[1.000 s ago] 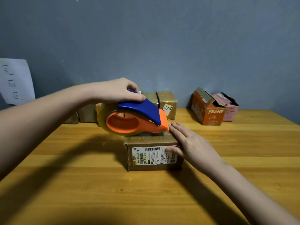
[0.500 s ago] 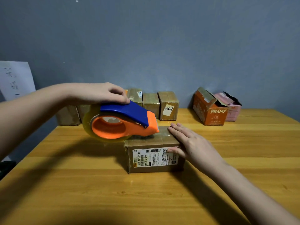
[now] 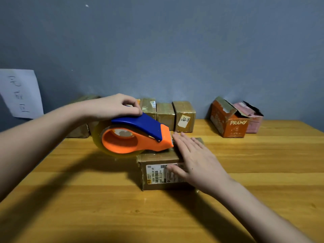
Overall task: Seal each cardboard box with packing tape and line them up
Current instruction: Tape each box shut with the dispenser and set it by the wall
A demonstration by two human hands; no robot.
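A small brown cardboard box [image 3: 157, 179] with a white shipping label stands mid-table. My left hand [image 3: 112, 107] grips the blue handle of an orange tape dispenser [image 3: 135, 137] holding a clear tape roll; its nose rests over the box top's left part. My right hand [image 3: 194, 160] lies flat on the box, fingers spread on top, thumb across the label. A row of taped brown boxes [image 3: 184, 116] stands along the wall behind.
An orange box [image 3: 229, 120] marked PRAMY with raised flaps and a pink box [image 3: 252, 118] stand at the back right of the wooden table [image 3: 263, 163]. A white paper sheet [image 3: 21, 93] hangs on the wall at left.
The dispenser first slid left off the box's right end, then came back right over the top. My right hand moved leftward on the box, thumb now across the label.
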